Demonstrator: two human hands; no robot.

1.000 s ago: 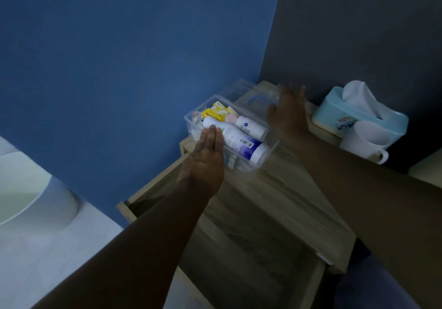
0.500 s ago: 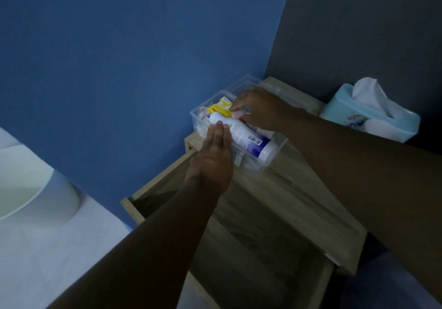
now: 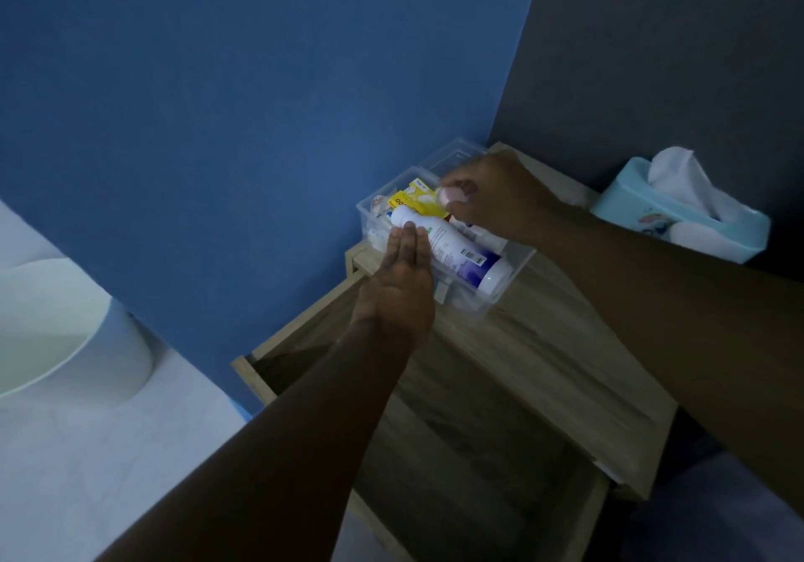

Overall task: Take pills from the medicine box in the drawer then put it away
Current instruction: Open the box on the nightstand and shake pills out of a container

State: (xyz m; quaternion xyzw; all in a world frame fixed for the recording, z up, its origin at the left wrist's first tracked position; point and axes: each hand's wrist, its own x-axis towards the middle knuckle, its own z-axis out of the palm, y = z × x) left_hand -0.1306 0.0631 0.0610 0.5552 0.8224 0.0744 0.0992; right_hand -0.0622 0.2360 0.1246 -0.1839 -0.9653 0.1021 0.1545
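A clear plastic medicine box [image 3: 513, 272] stands on the wooden nightstand top, near the blue wall. Inside lie a large white bottle with a purple label [image 3: 461, 252] and a yellow packet [image 3: 411, 202]. My left hand [image 3: 402, 287] rests flat, fingers straight, against the box's near side and on the large bottle. My right hand [image 3: 491, 196] reaches over the box's far end, its fingertips closed on a small white bottle with a pinkish cap [image 3: 452, 196], which is lifted a little. The box's clear lid [image 3: 452, 157] lies behind.
The drawer [image 3: 457, 452] below the nightstand top [image 3: 561, 357] stands pulled out, its inside dark. A light-blue tissue box [image 3: 678, 209] sits at the back right with a white cup partly hidden beside it. A white rounded object [image 3: 65, 335] is at the left.
My right hand came from behind the box into it, closed on the small bottle and has raised its pink-capped end. My left hand stays against the box.
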